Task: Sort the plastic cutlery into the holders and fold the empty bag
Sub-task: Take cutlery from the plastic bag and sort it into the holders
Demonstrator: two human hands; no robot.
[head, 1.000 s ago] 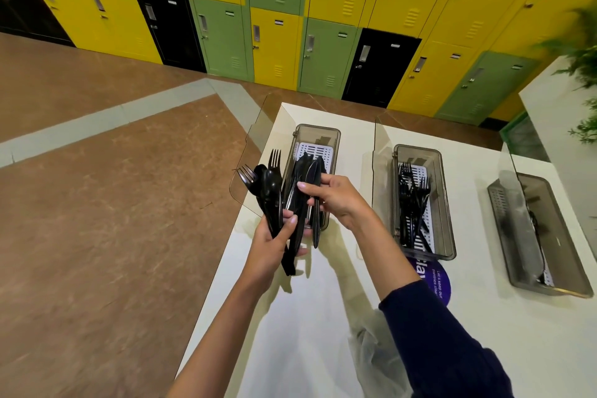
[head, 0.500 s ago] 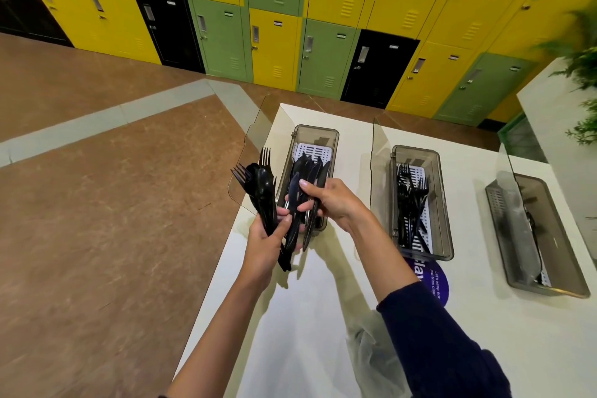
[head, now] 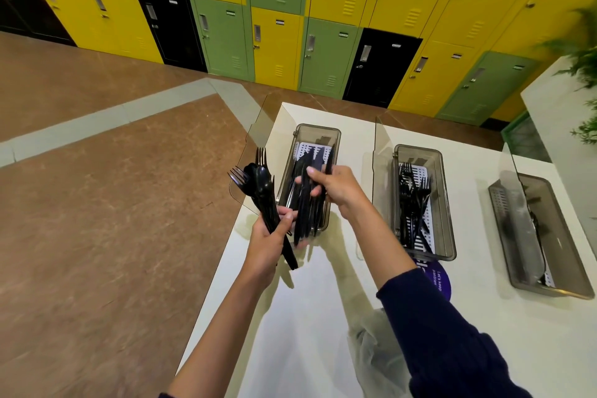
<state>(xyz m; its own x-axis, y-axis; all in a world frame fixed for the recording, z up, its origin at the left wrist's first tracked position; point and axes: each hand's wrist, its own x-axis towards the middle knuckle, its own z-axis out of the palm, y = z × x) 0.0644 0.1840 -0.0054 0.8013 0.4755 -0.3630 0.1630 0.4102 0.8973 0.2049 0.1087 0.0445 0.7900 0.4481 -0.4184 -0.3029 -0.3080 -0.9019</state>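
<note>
My left hand (head: 270, 241) grips a bundle of black plastic forks and spoons (head: 262, 191) by the handles, just left of the left holder (head: 334, 142). My right hand (head: 334, 185) holds a bunch of black knives (head: 307, 207) down inside that smoky transparent holder, whose lid stands open. The middle holder (head: 447, 203) contains several black forks (head: 413, 200). The right holder (head: 562, 245) has a utensil or two in it. The empty clear bag (head: 374, 349) lies crumpled on the white table (head: 290, 349) below my right forearm.
The table's left edge drops to a brown floor (head: 113, 203). Yellow, green and black lockers (head: 290, 26) line the far wall. A purple round sticker (head: 437, 278) sits in front of the middle holder. A plant (head: 584, 74) stands at the far right.
My right hand has carried the knives forward and down, from above the table's near part into the left holder. My left hand has stayed beside the holder with its bundle.
</note>
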